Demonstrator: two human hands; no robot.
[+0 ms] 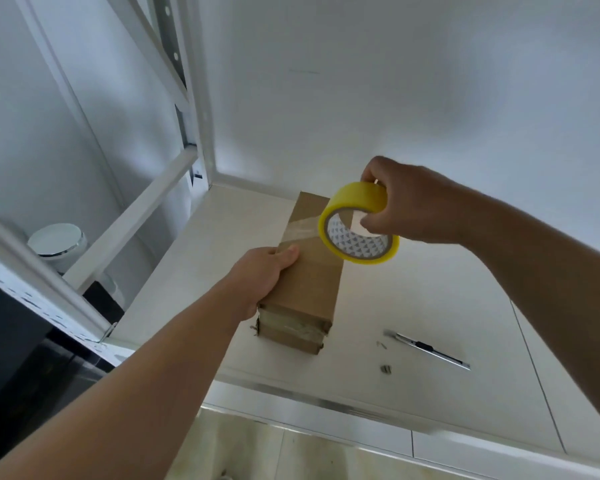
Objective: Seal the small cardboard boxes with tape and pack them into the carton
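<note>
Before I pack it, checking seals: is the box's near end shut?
Shut: the cardboard box has its near-end flaps closed, tape across them.

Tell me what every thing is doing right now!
Cardboard box: lying on the table, near end taped, gripped by the left hand.
Tape roll: held over the box by the right hand, clear strip stuck to the box top.
Cutter knife: lying on the table, untouched.
</note>
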